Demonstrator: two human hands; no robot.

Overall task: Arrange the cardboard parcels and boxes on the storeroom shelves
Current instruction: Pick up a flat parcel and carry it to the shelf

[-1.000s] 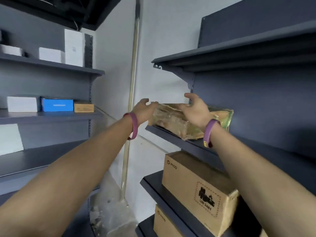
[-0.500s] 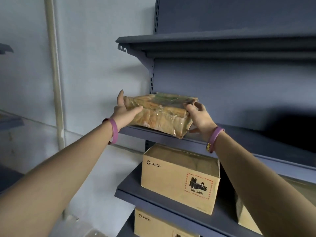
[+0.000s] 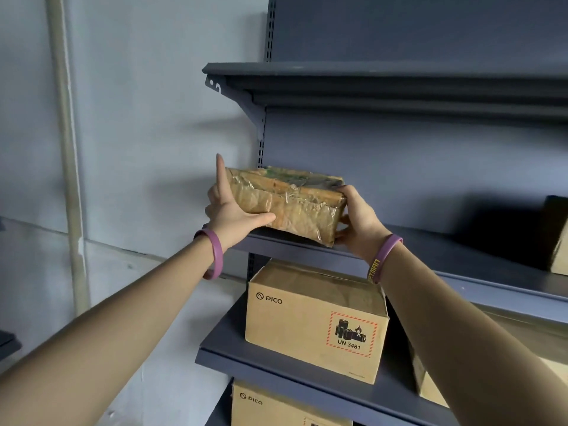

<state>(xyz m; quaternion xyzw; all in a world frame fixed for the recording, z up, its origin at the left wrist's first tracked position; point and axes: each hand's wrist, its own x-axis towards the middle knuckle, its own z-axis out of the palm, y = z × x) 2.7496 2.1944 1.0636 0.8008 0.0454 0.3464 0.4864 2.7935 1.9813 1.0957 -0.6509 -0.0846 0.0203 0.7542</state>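
A brown PICO box [image 3: 313,321] with a red-bordered UN 3481 label stood at the left end of a grey shelf unit. Directly above the PICO box, on the next shelf board [image 3: 445,262] up, was the parcel [image 3: 292,204], a flat brown packet wrapped in crinkled clear tape. It sat at the board's front left end with its near lower corner reaching over the lip; whether its full weight rested on the board could not be told. The left hand [image 3: 229,210], above and just left of the PICO box, was spread against the parcel's left end. Its forefinger stood straight up along that end, the thumb lay flat across the front face, and the other fingers were mostly hidden. The right hand [image 3: 361,224], above the PICO box's right edge, gripped the parcel's right end, its digits curled round it, some over the top edge and some under the lower corner. Each wrist wore a purple wristband [image 3: 215,255]. Higher still above the PICO box ran a top board [image 3: 368,76] on a bracket. Below the PICO box a second PICO-marked carton [image 3: 276,407] showed on the board beneath. Right of the PICO box, partly behind the right forearm, stood another carton [image 3: 430,385]. Up and far to its right sat a further box [image 3: 559,250], cut off at the edge of view. Left of the PICO box a pale pipe [image 3: 66,149] ran up the wall.
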